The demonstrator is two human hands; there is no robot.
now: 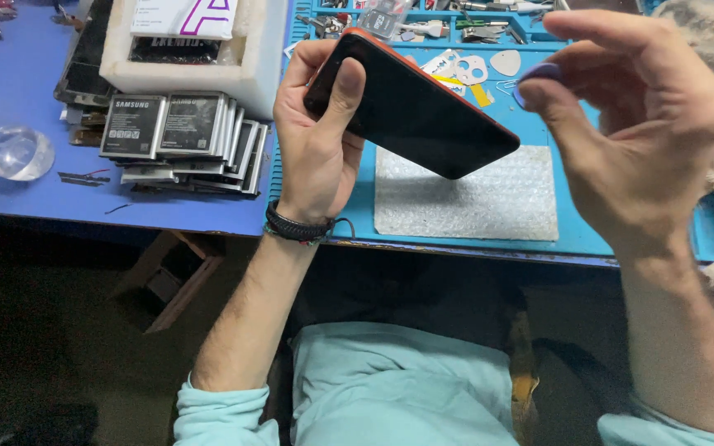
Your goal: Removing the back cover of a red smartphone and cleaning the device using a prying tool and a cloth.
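L hand [317, 136] grips phone [423, 111]; R hand [646, 124] pinches pick [536, 74]

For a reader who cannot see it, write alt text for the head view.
The left hand holds a dark phone tilted above a blue mat. The right hand pinches a small purple pick beside it.
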